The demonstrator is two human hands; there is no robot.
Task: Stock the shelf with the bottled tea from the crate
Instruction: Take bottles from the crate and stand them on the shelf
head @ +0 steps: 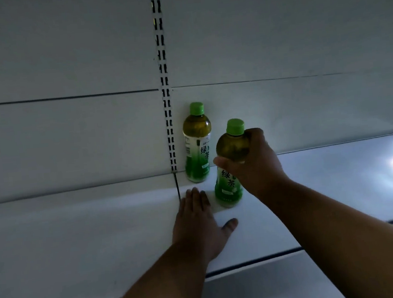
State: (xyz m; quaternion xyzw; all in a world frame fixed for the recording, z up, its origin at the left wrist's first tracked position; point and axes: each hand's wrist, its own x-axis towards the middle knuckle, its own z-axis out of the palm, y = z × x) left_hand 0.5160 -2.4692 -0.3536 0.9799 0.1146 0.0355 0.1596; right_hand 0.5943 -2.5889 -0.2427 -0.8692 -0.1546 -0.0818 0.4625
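Gripping rigid, slick, liquid-heavy tea bottle [230, 162] at shoulder with right hand [252, 165]; left hand [198, 223] resting flat, fingers straight, on shelf [101, 218].

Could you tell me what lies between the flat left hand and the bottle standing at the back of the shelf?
Only bare white shelf, in the head view, between left hand and back bottle.

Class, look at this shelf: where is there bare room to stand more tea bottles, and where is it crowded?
Free: the shelf right of the right hand, and left of the upright post. Crowded: beside the post, where the back bottle, the held bottle and the flat left hand cluster.
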